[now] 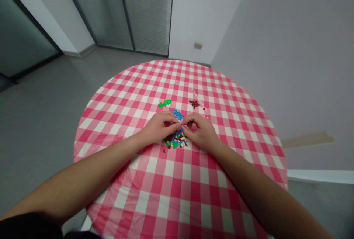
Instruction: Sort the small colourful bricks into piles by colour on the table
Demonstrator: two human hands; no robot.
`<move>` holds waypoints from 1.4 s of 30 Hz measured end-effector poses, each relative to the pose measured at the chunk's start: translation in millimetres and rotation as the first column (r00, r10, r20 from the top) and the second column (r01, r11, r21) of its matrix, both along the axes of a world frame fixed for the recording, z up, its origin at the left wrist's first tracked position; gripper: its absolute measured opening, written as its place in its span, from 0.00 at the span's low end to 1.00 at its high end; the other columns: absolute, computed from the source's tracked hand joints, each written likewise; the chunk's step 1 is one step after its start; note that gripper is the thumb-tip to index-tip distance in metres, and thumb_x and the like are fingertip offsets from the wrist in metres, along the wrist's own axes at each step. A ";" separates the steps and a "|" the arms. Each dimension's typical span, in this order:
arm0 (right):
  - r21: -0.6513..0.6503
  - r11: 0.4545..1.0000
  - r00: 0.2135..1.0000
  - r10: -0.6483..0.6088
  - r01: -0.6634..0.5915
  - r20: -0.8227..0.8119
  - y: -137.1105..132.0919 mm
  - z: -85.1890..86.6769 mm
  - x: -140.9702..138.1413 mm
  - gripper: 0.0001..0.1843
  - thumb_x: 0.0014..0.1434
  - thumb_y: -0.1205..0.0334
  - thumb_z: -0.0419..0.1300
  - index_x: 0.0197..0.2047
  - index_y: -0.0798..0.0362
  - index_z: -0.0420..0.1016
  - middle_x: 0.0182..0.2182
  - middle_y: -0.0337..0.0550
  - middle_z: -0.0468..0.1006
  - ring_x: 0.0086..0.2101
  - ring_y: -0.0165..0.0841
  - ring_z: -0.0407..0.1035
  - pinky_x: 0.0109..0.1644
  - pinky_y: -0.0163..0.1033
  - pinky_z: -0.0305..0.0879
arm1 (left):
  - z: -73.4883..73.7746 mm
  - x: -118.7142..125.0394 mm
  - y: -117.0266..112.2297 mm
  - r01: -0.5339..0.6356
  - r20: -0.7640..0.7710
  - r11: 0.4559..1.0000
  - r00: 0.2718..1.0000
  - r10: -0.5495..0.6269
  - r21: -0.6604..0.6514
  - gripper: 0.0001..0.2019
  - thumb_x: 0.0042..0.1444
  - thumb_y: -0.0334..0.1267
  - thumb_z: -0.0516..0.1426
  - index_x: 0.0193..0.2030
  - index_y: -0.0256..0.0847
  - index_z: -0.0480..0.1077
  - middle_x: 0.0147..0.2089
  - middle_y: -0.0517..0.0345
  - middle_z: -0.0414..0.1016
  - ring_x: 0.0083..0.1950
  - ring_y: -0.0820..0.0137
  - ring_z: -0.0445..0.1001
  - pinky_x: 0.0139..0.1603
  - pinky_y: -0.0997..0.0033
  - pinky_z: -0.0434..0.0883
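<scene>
- While I watch from afar, the left hand (159, 127) and right hand (199, 132) sit together at the middle of the pink gingham worktop (155, 194), their fingertips (179, 125) meeting; whatever they pinch, if anything, is too small for me to make out.
- Just nearer me than the hands lies a mixed heap of tiny plastic bricks (175, 140), green, blue and brown jumbled together, so a good share looks unsorted.
- Farther out, three single-colour clusters look done: green bricks (165, 103) to the left, blue bricks (178, 114) just beyond the fingertips, dark brown bricks (194, 103) to the right.
- A lone red piece (204, 108) rests right of those.
- One stray dark piece (164, 151) sits just off the heap's near left edge.
</scene>
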State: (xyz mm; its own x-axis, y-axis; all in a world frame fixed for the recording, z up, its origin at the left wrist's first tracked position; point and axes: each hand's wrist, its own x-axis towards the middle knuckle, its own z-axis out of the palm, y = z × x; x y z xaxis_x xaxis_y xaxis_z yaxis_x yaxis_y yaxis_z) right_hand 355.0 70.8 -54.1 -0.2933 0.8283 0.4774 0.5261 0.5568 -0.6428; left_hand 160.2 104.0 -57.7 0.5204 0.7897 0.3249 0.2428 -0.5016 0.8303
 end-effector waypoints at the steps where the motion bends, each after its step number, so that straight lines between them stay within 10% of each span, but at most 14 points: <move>1: 0.009 1.000 1.000 0.001 -0.001 0.001 0.0 -0.3 0.0 0.03 0.55 0.68 0.60 0.34 0.51 0.71 0.30 0.41 0.76 0.30 0.31 0.69 0.35 0.36 0.67 | 0.4 0.3 -0.2 -0.002 0.005 1.000 1.000 0.002 -0.003 0.07 0.58 0.38 0.60 0.32 0.40 0.78 0.32 0.56 0.76 0.36 0.68 0.74 0.40 0.67 0.69; 42: 0.144 0.990 0.989 -0.016 -0.006 0.148 2.4 -1.0 4.3 0.09 0.63 0.64 0.59 0.42 0.49 0.81 0.36 0.46 0.80 0.38 0.37 0.73 0.43 0.44 0.70 | -0.8 0.3 0.4 -0.070 -0.003 0.995 0.998 0.070 -0.064 0.07 0.57 0.38 0.60 0.35 0.40 0.80 0.33 0.55 0.77 0.36 0.68 0.74 0.37 0.68 0.69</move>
